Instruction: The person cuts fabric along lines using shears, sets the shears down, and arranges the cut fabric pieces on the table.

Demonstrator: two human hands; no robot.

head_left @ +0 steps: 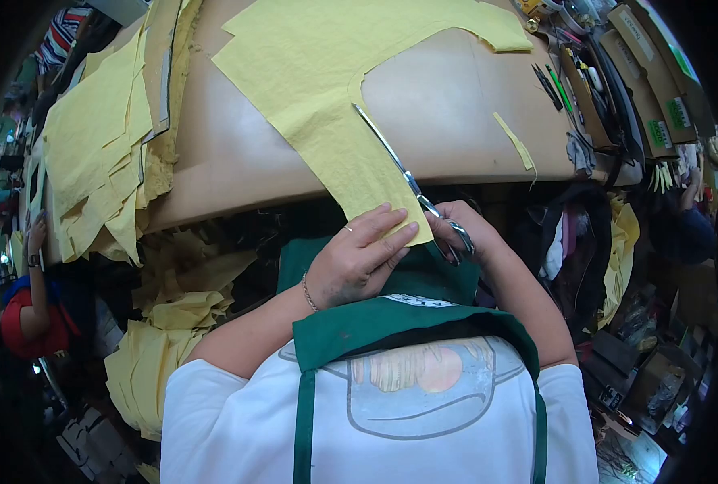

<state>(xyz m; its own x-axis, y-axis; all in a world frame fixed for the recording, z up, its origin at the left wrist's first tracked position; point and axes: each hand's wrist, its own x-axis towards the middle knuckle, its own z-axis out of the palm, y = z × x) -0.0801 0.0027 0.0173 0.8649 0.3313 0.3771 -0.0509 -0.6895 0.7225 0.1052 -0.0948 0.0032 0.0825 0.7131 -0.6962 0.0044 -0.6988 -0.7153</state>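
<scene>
Spread across the worktop (472, 105), yellow cloth (318, 81), broad at the far side and narrowing to a strip that overhangs the near edge. Pinched at that near end by the left hand (365, 254), fingers laid over the top, thumb apparently tucked beneath. Curled firmly around the handles of a pair of scissors (408, 179), the right hand (462, 230), just beside the strip's end.

Likely light, soft and bendable, the cloth, with enough body to lie flat but prone to sagging past the edge; best gripped close to the blades, at the strip's near corner. Rigid and smooth, by contrast, the scissors, best taken by the loops.

Running from near right to far left, the strip's long axis, with a second arm curving toward far right. Nearly parallel, along the strip's right side, the scissors, tips to far left.

At right, a loose yellow scrap (514, 141); at left, stacked yellow pieces (93, 161).
</scene>
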